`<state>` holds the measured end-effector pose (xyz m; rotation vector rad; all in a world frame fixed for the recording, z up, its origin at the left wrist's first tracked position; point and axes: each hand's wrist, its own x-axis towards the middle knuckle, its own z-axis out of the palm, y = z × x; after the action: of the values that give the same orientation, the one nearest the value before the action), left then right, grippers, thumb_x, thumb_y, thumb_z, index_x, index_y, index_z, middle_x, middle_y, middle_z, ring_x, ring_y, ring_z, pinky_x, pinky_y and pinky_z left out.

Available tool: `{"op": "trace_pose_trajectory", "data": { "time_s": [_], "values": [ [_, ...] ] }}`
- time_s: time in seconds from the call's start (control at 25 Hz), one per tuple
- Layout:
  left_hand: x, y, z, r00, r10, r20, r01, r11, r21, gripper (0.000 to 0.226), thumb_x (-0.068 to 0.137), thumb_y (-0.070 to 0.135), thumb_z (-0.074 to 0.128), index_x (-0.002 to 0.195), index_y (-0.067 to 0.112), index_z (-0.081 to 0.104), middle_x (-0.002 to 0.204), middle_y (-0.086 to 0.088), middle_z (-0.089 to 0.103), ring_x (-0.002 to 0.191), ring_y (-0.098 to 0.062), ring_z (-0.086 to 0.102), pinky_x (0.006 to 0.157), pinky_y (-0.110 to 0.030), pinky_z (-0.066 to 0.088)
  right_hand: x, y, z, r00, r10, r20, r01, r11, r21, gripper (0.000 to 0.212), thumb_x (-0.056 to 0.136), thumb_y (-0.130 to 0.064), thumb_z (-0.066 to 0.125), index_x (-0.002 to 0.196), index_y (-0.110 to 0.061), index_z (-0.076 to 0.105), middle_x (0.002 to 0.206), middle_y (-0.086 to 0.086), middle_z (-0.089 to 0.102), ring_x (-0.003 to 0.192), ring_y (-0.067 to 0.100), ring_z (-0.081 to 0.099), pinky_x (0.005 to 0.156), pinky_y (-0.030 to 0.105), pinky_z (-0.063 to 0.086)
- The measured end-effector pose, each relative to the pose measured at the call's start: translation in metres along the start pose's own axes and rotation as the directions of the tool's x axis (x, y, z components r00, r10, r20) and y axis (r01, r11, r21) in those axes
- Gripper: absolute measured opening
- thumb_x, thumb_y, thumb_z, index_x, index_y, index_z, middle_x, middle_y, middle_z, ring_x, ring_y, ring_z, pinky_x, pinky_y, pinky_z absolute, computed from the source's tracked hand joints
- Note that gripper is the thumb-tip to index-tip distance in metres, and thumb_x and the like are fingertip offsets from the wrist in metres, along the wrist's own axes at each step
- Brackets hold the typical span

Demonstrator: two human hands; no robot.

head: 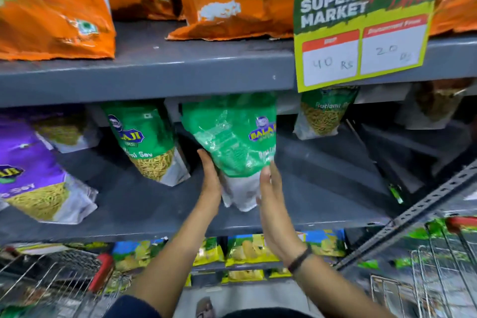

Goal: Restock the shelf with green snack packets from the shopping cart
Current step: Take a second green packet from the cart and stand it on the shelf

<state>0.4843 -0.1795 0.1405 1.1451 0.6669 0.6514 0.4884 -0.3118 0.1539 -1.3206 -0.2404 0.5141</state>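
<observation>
A green snack packet (232, 142) stands upright on the middle grey shelf (322, 188), its clear bottom near the front edge. My left hand (210, 181) presses flat against its left side. My right hand (271, 188) lies along its right side with fingers straight, so the packet is held between both palms. Another green packet (144, 137) stands just to the left, and a third (325, 113) stands farther back on the right. Wire shopping carts show at the lower left (38, 279) and lower right (438, 266), the right one with green packets inside.
A purple packet (33, 175) leans at the left of the same shelf. Orange bags (51, 13) fill the shelf above, where a green "Super Market" price sign (361, 33) hangs. Yellow packets (245, 250) sit on the shelf below. A perforated metal upright (413, 214) crosses the right.
</observation>
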Motion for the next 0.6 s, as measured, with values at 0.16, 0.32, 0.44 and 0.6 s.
{"op": "trace_pose_trajectory", "data": {
  "time_s": [0.16, 0.32, 0.44, 0.6],
  "values": [
    [-0.005, -0.013, -0.007, 0.989, 0.043, -0.143, -0.013, 0.978, 0.207, 0.054, 0.095, 0.049, 0.024, 0.125, 0.013, 0.051, 0.119, -0.011, 0.062, 0.104, -0.020, 0.059, 0.098, -0.037, 0.042, 0.037, -0.007, -0.026, 0.984, -0.037, -0.176, 0.041, 0.999, 0.014, 0.047, 0.098, -0.033, 0.034, 0.142, -0.018, 0.031, 0.153, 0.001, 0.033, 0.138, 0.011, 0.034, 0.114, 0.030, 0.029],
    [0.001, -0.014, 0.017, 1.000, 0.016, 0.023, -0.022, 0.958, 0.285, 0.029, 0.097, 0.039, 0.033, 0.119, 0.031, 0.051, 0.118, 0.013, 0.055, 0.098, 0.011, 0.053, 0.089, -0.018, 0.043, 0.028, 0.013, -0.024, 0.987, -0.035, -0.156, 0.043, 0.998, 0.048, 0.031, 0.098, -0.029, 0.037, 0.129, -0.027, 0.042, 0.136, -0.003, 0.052, 0.117, 0.005, 0.053, 0.101, 0.032, 0.041],
    [0.002, -0.020, 0.028, 0.998, 0.057, 0.022, -0.061, 0.970, 0.237, 0.022, 0.098, 0.033, 0.034, 0.094, 0.033, 0.056, 0.099, 0.019, 0.060, 0.086, 0.015, 0.054, 0.084, -0.022, 0.040, 0.057, 0.007, -0.028, 0.996, -0.024, -0.081, 0.030, 0.997, 0.073, 0.036, 0.098, -0.027, 0.037, 0.133, -0.020, 0.041, 0.139, 0.002, 0.051, 0.127, 0.017, 0.050, 0.107, 0.044, 0.042],
    [0.013, -0.010, 0.023, 1.000, 0.014, -0.003, -0.013, 0.970, 0.244, 0.023, 0.097, 0.039, 0.036, 0.106, 0.028, 0.054, 0.114, 0.004, 0.060, 0.109, -0.011, 0.055, 0.095, -0.031, 0.041, 0.077, 0.011, -0.024, 0.999, 0.018, -0.045, -0.017, 1.000, 0.012, 0.049, 0.097, -0.031, 0.040, 0.142, -0.018, 0.030, 0.144, -0.001, 0.041, 0.130, 0.017, 0.045, 0.108, 0.042, 0.041]
  ]
}}
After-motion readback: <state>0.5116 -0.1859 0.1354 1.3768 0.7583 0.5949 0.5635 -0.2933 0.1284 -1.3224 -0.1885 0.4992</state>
